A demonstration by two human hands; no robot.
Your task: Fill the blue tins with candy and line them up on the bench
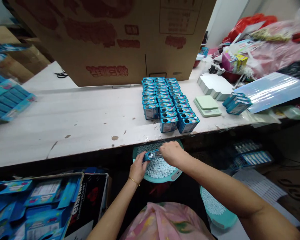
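My left hand grips a small blue tin over a turquoise basin. Small white pellets fill much of the basin. At the tin's opening is a scoop bearing a few white pellets. My right hand is closed round the scoop's handle end, which its fingers hide. Just beyond, on the table, similar blue tins stand in three rows with dark round holes in many tops; white pellets show at a few.
A large cardboard box stands behind the tins. Right of them are a green scale, white card stacks and several blue tins. A carton of blue boxes sits lower left; a second turquoise basin is lower right.
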